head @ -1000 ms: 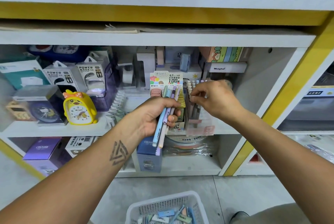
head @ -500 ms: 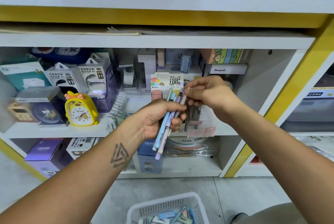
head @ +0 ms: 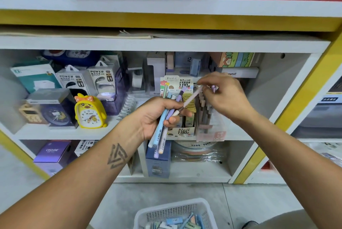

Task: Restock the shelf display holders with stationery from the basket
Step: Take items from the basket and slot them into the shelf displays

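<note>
Up comes the right hand [head: 224, 97] since a moment ago, drawing a pink pen [head: 190, 99] out of the bunch and tilting it toward the holder! Its grip is pinched on the pen's top end, thumb and forefinger together around it, with a lilac tip showing just past the fingers. The pen's lower end still lies against the left hand [head: 157, 116].

Head view: the left hand is clamped around a bundle of pens [head: 162, 128], blue, lilac and green, fanned upright with their lower ends poking out below the fist. Behind the bundle stands a lead-refill box [head: 180, 130] printed "0.7 HB 100", and just to its right a clear holder [head: 210, 127] with dark pens standing in it, on the middle shelf [head: 55, 133]. The right hand hovers just above that holder.

Over on the left of the shelf sits a yellow duck clock [head: 89, 111], with power bank boxes [head: 74, 80] behind it and a dark boxed clock [head: 51, 108] beside it. Down on the lower shelf, a purple box [head: 53, 152] and a navy box [head: 159, 160].

At the bottom edge, the white basket [head: 177, 208] sits on the floor, pastel stationery lying loose inside it.
</note>
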Demonstrator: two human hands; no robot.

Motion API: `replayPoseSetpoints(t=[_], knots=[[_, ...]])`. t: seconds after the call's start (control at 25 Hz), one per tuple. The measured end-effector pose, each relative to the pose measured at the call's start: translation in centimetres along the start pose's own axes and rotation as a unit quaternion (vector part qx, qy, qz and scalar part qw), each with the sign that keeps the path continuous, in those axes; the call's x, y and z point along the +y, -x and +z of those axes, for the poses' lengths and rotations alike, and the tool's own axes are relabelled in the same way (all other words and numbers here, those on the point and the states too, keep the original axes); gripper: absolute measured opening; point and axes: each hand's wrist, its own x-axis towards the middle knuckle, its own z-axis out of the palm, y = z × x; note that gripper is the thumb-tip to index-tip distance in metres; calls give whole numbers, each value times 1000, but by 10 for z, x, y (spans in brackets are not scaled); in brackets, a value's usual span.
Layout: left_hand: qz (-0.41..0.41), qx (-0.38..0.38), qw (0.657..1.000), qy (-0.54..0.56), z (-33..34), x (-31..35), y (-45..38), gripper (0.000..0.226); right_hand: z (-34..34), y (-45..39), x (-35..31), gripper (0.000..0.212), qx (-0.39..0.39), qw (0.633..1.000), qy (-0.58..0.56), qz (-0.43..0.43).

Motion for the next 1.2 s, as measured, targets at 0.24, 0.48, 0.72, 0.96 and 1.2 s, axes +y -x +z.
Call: replayPoseSetpoints(t=[0.24,0.48,0.72,0.96,1.2], knots=[[-1,20,1000,20,-8,6,10,8,12,3,-19,15,-81,909,281,-296],[10,81,996,26,-16,6,11,4,2,-2,-18,37,-58,996,42,-62],[-15,47,999,-10,1,-5,0,19,-12,3,-4,71,-71,996,-50,36],[-19,34,999,-25,12,-13,-13,8,-16,9,8,33,-13,997,71,-31],[-20,35,998,-39,9,-16,-17,20,-3,14,13,17,-89,988,122,-43]])
